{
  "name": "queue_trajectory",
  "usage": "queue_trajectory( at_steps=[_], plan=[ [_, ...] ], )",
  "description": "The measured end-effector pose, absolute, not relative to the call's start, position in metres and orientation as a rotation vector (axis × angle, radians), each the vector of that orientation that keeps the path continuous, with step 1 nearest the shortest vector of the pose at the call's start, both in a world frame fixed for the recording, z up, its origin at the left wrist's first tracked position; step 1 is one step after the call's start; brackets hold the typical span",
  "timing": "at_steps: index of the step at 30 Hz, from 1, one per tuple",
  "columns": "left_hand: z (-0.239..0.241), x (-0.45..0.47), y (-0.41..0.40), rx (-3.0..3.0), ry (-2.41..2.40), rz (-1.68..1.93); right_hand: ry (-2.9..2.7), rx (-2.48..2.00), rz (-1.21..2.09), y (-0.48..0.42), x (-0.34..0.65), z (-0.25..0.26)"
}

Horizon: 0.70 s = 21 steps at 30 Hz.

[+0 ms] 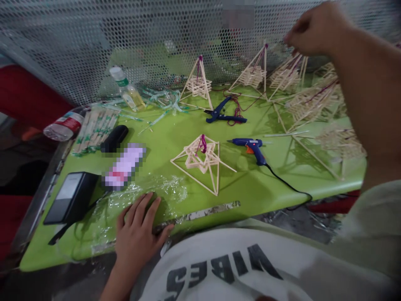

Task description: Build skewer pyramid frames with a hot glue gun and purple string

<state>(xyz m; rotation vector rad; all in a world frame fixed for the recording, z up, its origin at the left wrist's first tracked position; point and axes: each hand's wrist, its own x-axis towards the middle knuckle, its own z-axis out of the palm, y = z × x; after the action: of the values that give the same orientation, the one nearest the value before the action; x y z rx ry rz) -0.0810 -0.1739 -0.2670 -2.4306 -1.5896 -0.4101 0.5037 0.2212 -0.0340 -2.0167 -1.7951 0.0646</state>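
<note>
My left hand [139, 232] lies flat on the near edge of the green table [257, 188], fingers spread over clear plastic wrap [150, 192]. My right hand [313, 29] is raised at the far right, fingers pinched together above a stick pyramid [286, 73]; what it pinches is too small to make out. A flattened stick frame with a purple tie [202, 156] lies in the table's middle. Beside it rests a blue glue gun [252, 147] with its black cord. Blue pliers [222, 115] lie farther back.
Several stick pyramids [198, 81] stand along the back and right. A metal mesh wall [94, 37] closes the far side. At left are two plastic bottles [128, 90], packed chopsticks [94, 127], a black tube [114, 138] and a black adapter [72, 196].
</note>
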Motion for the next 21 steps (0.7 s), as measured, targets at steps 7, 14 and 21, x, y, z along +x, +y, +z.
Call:
queue_trajectory(
  at_steps=[7,14,21],
  plan=[
    [-0.267,-0.079,-0.176,-2.428,-1.632,-0.387,-2.231,-1.725,-0.256,0.118,0.390,-0.032],
    [-0.268,-0.077,-0.175,-2.424,-1.672,-0.403,-2.395,-1.415,0.290,0.015,0.326,-0.062],
    [-0.269,-0.076,-0.174,-2.403,-1.650,-0.444,-2.350,-1.364,0.384,-0.029,0.302,-0.125]
  ],
)
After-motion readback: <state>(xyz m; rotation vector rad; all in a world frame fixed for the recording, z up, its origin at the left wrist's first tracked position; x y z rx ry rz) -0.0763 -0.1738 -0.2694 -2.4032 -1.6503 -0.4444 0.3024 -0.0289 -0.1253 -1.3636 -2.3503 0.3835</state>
